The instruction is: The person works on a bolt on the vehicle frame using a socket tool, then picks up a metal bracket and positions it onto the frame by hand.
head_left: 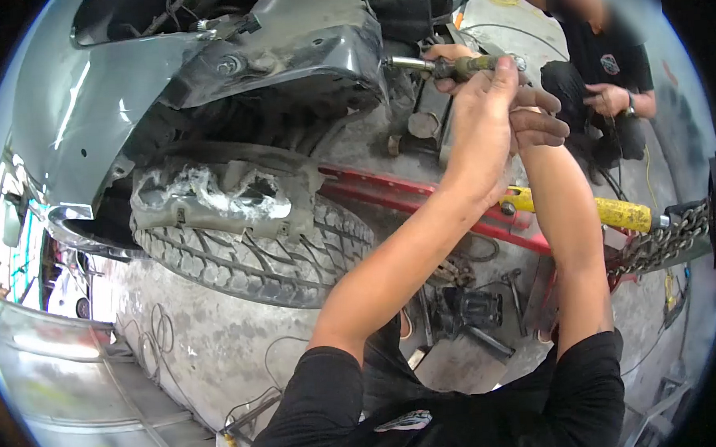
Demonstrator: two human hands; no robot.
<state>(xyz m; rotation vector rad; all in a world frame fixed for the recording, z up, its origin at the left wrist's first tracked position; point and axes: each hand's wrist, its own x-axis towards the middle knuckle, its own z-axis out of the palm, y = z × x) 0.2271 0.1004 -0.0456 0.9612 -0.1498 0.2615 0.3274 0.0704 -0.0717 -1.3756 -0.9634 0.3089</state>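
Tool (480, 65) just beside grey body panel (287, 60), right hand (450, 54) curled round it; left hand (487, 106) overlaps, fingers part-bent, grip can't tell.

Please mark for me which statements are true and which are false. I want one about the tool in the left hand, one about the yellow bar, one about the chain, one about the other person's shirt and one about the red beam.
1. The left hand holds a tool with a shiny metal shaft. True.
2. The yellow bar passes in front of the right forearm. False: the forearm crosses in front of the bar.
3. The chain is wrapped around the tyre. False: it is beside the far end of the yellow bar, apart from the tyre.
4. The other person's shirt is white. False: it is black.
5. The beam beside the tyre is red. True.
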